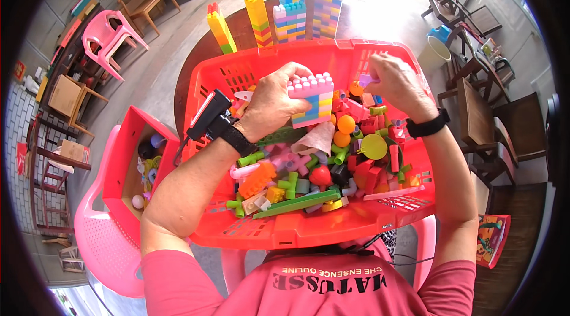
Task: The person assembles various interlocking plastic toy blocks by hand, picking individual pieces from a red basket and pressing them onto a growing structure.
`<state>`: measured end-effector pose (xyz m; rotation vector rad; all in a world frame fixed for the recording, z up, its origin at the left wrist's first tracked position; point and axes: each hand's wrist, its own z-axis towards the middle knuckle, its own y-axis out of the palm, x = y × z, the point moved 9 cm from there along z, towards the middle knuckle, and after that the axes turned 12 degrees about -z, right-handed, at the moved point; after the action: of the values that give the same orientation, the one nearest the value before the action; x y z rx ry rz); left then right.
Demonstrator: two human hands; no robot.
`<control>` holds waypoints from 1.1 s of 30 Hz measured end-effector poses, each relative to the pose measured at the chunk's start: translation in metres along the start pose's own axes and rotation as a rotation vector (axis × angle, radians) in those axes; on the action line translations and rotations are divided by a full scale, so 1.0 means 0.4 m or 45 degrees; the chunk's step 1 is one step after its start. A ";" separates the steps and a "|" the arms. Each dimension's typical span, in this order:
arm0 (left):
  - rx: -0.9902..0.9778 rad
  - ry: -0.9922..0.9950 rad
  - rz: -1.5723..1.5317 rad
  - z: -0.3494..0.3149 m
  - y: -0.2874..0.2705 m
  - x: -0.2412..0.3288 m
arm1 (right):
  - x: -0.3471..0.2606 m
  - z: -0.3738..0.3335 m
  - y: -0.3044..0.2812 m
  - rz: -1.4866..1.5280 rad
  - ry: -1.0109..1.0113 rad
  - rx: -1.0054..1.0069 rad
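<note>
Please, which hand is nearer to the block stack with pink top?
Left. The left hand grips the pink-topped block stack at its left side; the right hand is apart, to its right, over the red basket.

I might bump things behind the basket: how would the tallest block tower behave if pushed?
The tallest block tower would probably tip easily, being tall and narrow. It may split at a seam, since it looks built up in coloured layers.
</note>
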<state>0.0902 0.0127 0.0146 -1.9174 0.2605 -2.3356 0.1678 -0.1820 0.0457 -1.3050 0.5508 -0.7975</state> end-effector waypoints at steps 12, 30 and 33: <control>0.098 0.014 0.128 0.021 -0.036 -0.067 | 0.053 -0.021 -0.105 0.273 -0.137 0.289; -0.002 -0.142 0.367 0.017 -0.029 -0.070 | -0.032 -0.023 0.077 0.375 -0.326 -0.143; 0.104 -0.129 0.244 0.025 -0.048 -0.059 | 0.024 -0.011 0.133 -0.112 -0.119 -0.232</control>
<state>0.1050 0.0352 -0.0025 -1.8752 0.3188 -2.0886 0.1813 -0.1887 -0.0065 -1.5350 0.5025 -0.7676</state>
